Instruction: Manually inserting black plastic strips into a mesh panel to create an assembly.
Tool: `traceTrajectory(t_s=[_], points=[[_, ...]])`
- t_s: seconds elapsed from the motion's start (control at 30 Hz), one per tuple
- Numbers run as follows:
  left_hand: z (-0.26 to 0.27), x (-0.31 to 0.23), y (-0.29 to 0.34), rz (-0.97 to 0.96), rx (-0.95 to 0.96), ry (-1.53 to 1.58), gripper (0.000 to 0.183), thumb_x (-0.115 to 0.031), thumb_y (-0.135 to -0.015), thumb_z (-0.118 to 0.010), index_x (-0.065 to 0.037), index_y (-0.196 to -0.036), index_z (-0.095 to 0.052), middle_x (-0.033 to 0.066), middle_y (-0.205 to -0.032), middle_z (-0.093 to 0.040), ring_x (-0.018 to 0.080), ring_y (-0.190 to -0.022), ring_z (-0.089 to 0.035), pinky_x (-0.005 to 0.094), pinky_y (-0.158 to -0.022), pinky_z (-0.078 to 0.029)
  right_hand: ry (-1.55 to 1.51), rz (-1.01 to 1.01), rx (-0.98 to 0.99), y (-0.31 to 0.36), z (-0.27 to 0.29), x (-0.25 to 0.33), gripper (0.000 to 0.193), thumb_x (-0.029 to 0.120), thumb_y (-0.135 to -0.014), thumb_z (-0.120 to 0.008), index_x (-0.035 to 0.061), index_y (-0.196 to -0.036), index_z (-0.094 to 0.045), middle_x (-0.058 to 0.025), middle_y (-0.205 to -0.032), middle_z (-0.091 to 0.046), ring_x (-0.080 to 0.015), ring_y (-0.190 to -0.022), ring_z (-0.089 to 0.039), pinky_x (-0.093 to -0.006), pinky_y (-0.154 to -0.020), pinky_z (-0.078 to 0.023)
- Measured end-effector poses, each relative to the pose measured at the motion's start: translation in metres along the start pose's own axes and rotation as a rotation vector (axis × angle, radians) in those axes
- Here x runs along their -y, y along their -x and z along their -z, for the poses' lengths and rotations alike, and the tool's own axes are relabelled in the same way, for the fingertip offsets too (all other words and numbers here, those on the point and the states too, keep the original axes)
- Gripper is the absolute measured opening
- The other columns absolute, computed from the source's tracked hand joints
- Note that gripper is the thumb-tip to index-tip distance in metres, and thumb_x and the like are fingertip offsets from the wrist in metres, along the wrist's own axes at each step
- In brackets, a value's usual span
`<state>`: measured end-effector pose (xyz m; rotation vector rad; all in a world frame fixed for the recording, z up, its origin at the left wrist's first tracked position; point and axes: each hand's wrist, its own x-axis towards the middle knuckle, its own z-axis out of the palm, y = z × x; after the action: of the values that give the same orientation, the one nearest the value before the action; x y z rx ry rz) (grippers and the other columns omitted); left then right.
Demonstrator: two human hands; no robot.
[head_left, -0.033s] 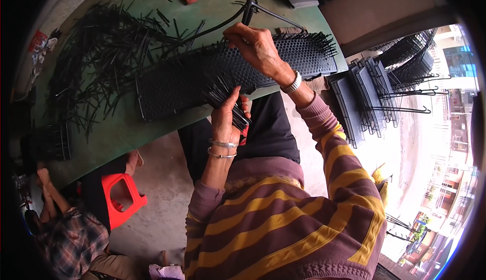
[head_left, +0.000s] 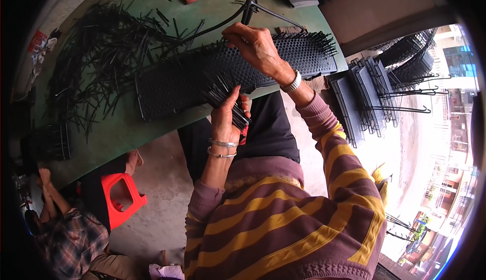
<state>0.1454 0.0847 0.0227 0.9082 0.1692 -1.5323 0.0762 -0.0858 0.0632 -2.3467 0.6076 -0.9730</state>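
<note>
Green tabletop (head_left: 152, 128), worn, carries a long black perforated panel (head_left: 192, 77) lying flat near its front edge. Loose black pins (head_left: 96, 57) heaped left of the panel. Left hand (head_left: 226, 120), at the panel's near edge, fingers closed around a bundle of pins (head_left: 225, 97). Right hand (head_left: 255, 47), over the panel's far edge, fingers pinched; what they grip, cannot tell. Red stool (head_left: 124, 199) below the tabletop.

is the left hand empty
No, the left hand grips a bundle of thin black pins fanned out above its fingers, just below the black perforated panel on the green table.
</note>
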Motion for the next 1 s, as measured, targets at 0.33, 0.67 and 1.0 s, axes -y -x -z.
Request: traceTrajectory(t_s=[0.33, 0.67, 1.0], points=[[0.0, -0.002, -0.002, -0.017, 0.021, -0.051, 0.017, -0.021, -0.089, -0.065, -0.009, -0.101, -0.063, 0.0051, -0.081, -0.065, 0.011, -0.065, -0.056, 0.0273, -0.053, -0.045, -0.127, 0.019, 0.029, -0.011, 0.001, -0.008, 0.008, 0.009, -0.084, -0.062, 0.0064, -0.091, -0.063, -0.0089, -0.072, -0.066, -0.0274, -0.066, -0.065, -0.0363, -0.06, -0.05], [-0.005, -0.007, 0.002, -0.039, 0.001, 0.047, 0.019, -0.017, -0.087, -0.067, 0.001, -0.084, -0.063, 0.0085, -0.072, -0.063, 0.0138, -0.056, -0.056, 0.0255, -0.048, -0.045, 0.427, 0.169, -0.055, 0.003, -0.016, -0.013, 0.02, 0.012, -0.079, -0.069, 0.016, -0.099, -0.069, -0.0017, -0.08, -0.058, -0.0184, -0.075, -0.059, -0.0325, -0.065, -0.044], [-0.004, -0.003, -0.001, -0.075, -0.006, 0.022, 0.017, -0.017, -0.087, -0.066, -0.001, -0.092, -0.062, 0.0091, -0.076, -0.066, 0.0145, -0.06, -0.058, 0.0259, -0.049, -0.045, 0.696, 0.123, -0.05, 0.022, -0.009, 0.006, 0.038, 0.019, -0.08, -0.069, 0.0189, -0.117, -0.063, -0.0032, -0.098, -0.056, -0.0208, -0.087, -0.054, -0.0351, -0.073, -0.041]])
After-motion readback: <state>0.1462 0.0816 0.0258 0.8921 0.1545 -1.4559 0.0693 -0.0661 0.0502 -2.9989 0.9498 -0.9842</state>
